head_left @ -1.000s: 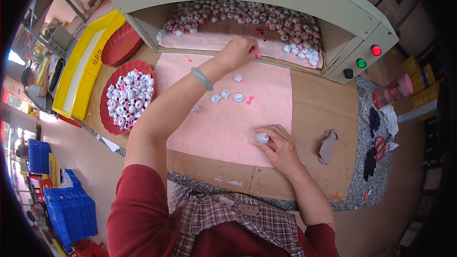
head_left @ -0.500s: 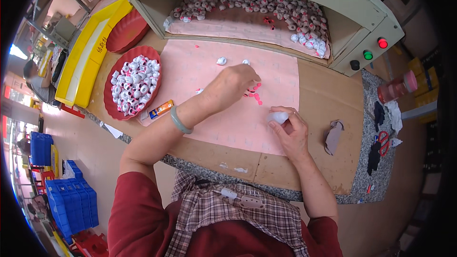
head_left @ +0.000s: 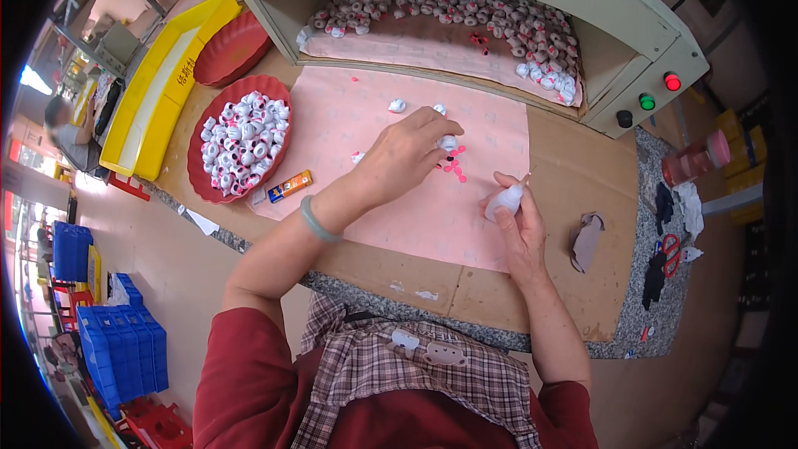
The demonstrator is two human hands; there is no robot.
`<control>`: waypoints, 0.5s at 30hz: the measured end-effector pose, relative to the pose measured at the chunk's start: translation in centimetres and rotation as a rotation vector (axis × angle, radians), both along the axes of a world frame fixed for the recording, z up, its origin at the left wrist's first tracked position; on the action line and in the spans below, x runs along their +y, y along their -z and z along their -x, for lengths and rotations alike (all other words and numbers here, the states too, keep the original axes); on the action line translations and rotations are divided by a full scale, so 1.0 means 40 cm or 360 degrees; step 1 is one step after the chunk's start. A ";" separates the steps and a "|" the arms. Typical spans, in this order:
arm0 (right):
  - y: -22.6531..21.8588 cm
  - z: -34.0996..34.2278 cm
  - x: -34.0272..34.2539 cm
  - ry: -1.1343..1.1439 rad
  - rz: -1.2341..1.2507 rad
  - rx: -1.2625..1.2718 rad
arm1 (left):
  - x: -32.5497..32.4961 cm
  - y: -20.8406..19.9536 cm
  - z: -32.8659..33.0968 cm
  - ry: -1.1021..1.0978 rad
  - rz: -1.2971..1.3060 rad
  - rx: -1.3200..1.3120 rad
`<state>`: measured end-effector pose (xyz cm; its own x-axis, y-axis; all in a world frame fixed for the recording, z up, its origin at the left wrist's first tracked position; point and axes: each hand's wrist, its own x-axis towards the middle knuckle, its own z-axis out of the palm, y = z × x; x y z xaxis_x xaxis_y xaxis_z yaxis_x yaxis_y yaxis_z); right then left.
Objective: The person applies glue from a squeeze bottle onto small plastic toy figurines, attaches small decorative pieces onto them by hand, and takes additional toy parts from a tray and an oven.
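My left hand (head_left: 403, 158), a green bangle (head_left: 314, 218) on its wrist, reaches over the pink sheet (head_left: 391, 224). Its fingers are closed on a small white molded piece (head_left: 447, 143), partly hidden by the fingertips. Right beside it lie small pink discs (head_left: 457, 170) and a few dark bits. My right hand (head_left: 524, 237) grips a small white squeeze bottle (head_left: 502, 201), its thin nozzle tilted up and to the right. Loose white pieces (head_left: 397, 106) rest on the sheet beyond and beside my left hand.
A red fluted bowl (head_left: 199, 168) full of white-and-pink pieces stands left, near an orange-and-blue box (head_left: 291, 186). Behind are a yellow tray (head_left: 137, 137) and another red bowl (head_left: 218, 68). An open-fronted grey machine (head_left: 619, 87) holds many pieces. Red scissors (head_left: 670, 251) lie right.
The bottle in my right hand has turned, its nozzle now tipped up and rightward. A white piece now shows at my left fingertips. The whole view has shifted slightly.
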<state>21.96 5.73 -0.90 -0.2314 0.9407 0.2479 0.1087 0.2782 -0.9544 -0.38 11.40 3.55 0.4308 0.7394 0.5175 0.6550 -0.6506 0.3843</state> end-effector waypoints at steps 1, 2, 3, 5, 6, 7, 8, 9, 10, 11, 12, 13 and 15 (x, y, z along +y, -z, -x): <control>-0.008 0.000 -0.001 -0.0017 0.0087 0.0137 | -0.022 -0.018 -0.007 0.0041 0.0260 -0.0285; -0.020 0.002 -0.004 -0.0040 0.0174 0.0276 | -0.048 -0.034 -0.011 0.0077 0.0518 -0.0568; -0.030 0.004 -0.006 -0.0061 0.0262 0.0413 | -0.067 -0.040 -0.014 0.0115 0.0778 -0.0852; -0.047 0.003 -0.008 -0.0016 0.0288 0.0445 | -0.093 -0.034 -0.016 0.0167 0.0877 -0.1011; -0.055 0.001 -0.007 0.0030 0.0309 0.0484 | -0.103 -0.031 -0.017 0.0222 0.0974 -0.1161; -0.060 0.000 -0.007 0.0078 0.0332 0.0524 | -0.111 -0.026 -0.016 0.0278 0.1071 -0.1312; -0.065 -0.002 -0.007 0.0077 0.0336 0.0518 | -0.118 -0.025 -0.013 0.0277 0.1074 -0.1319; -0.070 -0.003 -0.007 0.0077 0.0342 0.0530 | -0.124 -0.024 -0.009 0.0296 0.1172 -0.1371; -0.075 -0.005 -0.006 0.0075 0.0346 0.0543 | -0.129 -0.025 -0.005 0.0315 0.1269 -0.1423; -0.082 -0.008 -0.005 0.0071 0.0349 0.0557 | -0.134 -0.025 0.000 0.0333 0.1363 -0.1473; -0.090 -0.009 -0.003 0.0052 0.0344 0.0559 | -0.136 -0.022 0.007 0.0320 0.1347 -0.1476; -0.097 -0.014 -0.006 0.0074 0.0403 0.0568 | -0.135 -0.012 0.008 0.0354 0.1414 -0.1543; -0.110 -0.021 -0.007 0.0114 0.0522 0.0583 | -0.130 0.007 0.011 0.0423 0.1542 -0.1679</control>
<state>22.81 5.47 3.50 -0.1161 0.9932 -0.0108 -0.2421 -0.0388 -0.9695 -0.80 6.18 3.26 0.3510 0.9359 0.0286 -0.2994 0.0832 0.9505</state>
